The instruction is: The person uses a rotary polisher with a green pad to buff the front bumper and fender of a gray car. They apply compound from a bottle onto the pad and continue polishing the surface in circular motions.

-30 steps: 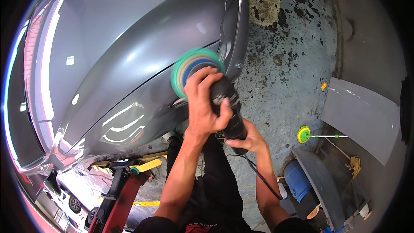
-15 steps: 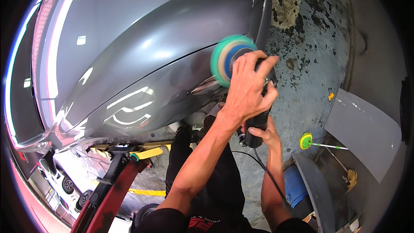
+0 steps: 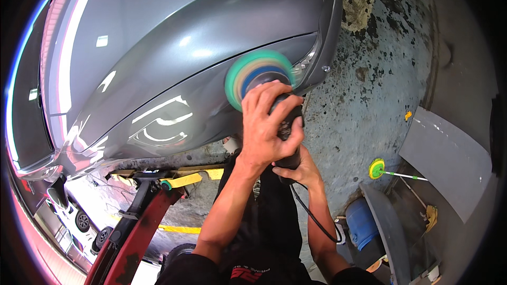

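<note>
A corded car polisher (image 3: 293,126) with a green-edged round pad (image 3: 236,76) is in both my hands. The pad lies against the side panel of a glossy dark grey car (image 3: 211,39), just below a panel seam, and its rim is smeared by motion. My left hand (image 3: 266,126) is wrapped over the polisher's head behind the pad. Lower down, my right hand (image 3: 303,168) grips the rear of the body, where the black cord (image 3: 317,221) leaves it. Part of the tool is hidden behind my left hand.
A red lift arm (image 3: 127,232) with yellow pads stands at lower left. To the right, a green-and-yellow round brush (image 3: 376,169) on a pole lies near a loose grey panel (image 3: 449,158). A blue drum (image 3: 362,221) stands at lower right on the worn floor (image 3: 354,126).
The polisher and both hands have moved left along the car's side. A headlight at the car's corner now shows to the right of the pad. The cord hangs in a wider curve.
</note>
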### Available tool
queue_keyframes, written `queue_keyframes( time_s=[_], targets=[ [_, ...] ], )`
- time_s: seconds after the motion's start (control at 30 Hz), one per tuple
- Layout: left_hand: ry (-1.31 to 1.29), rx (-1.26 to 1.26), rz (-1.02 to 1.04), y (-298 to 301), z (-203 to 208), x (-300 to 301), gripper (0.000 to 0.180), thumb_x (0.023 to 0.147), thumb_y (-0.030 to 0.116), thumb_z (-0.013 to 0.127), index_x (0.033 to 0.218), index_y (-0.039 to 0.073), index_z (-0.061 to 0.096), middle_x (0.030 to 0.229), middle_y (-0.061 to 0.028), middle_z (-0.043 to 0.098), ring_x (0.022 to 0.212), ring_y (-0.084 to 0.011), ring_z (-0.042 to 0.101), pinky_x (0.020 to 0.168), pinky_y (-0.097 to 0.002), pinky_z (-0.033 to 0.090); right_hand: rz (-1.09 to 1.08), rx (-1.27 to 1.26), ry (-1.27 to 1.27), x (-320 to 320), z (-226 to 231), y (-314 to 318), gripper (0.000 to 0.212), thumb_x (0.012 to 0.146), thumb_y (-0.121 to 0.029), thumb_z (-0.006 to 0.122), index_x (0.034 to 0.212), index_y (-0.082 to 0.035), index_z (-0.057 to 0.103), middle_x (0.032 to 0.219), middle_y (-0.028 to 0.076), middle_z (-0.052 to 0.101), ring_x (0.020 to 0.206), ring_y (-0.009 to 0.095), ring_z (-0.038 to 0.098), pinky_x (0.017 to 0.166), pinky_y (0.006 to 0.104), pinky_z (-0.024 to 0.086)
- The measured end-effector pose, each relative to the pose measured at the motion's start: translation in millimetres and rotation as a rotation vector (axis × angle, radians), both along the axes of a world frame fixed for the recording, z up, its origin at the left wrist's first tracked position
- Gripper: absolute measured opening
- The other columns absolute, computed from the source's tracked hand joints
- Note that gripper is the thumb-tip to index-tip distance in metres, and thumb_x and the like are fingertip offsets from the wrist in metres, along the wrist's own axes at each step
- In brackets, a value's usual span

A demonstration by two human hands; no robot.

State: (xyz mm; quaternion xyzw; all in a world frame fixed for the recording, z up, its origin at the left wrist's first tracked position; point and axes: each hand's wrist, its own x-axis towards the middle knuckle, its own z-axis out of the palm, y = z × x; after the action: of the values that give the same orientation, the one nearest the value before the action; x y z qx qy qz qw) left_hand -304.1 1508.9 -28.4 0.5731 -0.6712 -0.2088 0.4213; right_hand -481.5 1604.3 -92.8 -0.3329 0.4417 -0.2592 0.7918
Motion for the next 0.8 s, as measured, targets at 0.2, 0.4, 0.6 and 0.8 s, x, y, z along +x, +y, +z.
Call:
queue_keyframes(
  time_s=[0.2, 0.4, 0.6, 0.8],
  targets=[
    [0.005, -0.016, 0.034, 13, 6, 33, 0.041, 0.070, 0.015, 0.076, 0.111, 0.010, 0.075, 0.123, -0.0098, 0.068, 0.123, -0.0341, 0.062, 0.111, -0.0515, 0.042, 0.053, 0.019, 0.022, 31, 4, 8, 0.078, 0.075, -0.022, 0.097, 0.141, -0.003, 0.058, 0.122, 0.004, 0.067, 0.113, 0.016, 0.063, 0.100, 0.0351, 0.053],
    [0.017, -0.004, 0.026, 26, 10, 58, 0.041, 0.069, 0.012, 0.074, 0.110, 0.009, 0.077, 0.125, -0.0112, 0.070, 0.124, -0.0358, 0.063, 0.112, -0.0490, 0.042, 0.070, 0.022, 0.029, 55, 6, 18, 0.079, 0.076, -0.022, 0.097, 0.142, -0.003, 0.058, 0.123, 0.004, 0.066, 0.112, 0.016, 0.063, 0.101, 0.0347, 0.052],
    [0.015, -0.037, 0.066, 45, 14, 93, 0.041, 0.069, 0.015, 0.075, 0.110, 0.009, 0.076, 0.125, -0.0108, 0.068, 0.125, -0.0359, 0.062, 0.113, -0.0519, 0.041, 0.089, -0.008, 0.052, 89, 21, 26, 0.081, 0.076, -0.020, 0.097, 0.144, -0.003, 0.057, 0.126, 0.005, 0.067, 0.116, 0.017, 0.064, 0.104, 0.0352, 0.051],
    [0.048, -0.064, 0.192, 75, 16, 134, 0.039, 0.072, 0.013, 0.072, 0.110, 0.006, 0.077, 0.124, -0.0144, 0.070, 0.127, -0.0396, 0.062, 0.112, -0.0517, 0.044, 0.208, -0.156, 0.157, 120, 37, 29, 0.080, 0.074, -0.027, 0.098, 0.139, 0.000, 0.059, 0.119, 0.014, 0.075, 0.111, 0.023, 0.072, 0.102, 0.0396, 0.054]
  ],
)
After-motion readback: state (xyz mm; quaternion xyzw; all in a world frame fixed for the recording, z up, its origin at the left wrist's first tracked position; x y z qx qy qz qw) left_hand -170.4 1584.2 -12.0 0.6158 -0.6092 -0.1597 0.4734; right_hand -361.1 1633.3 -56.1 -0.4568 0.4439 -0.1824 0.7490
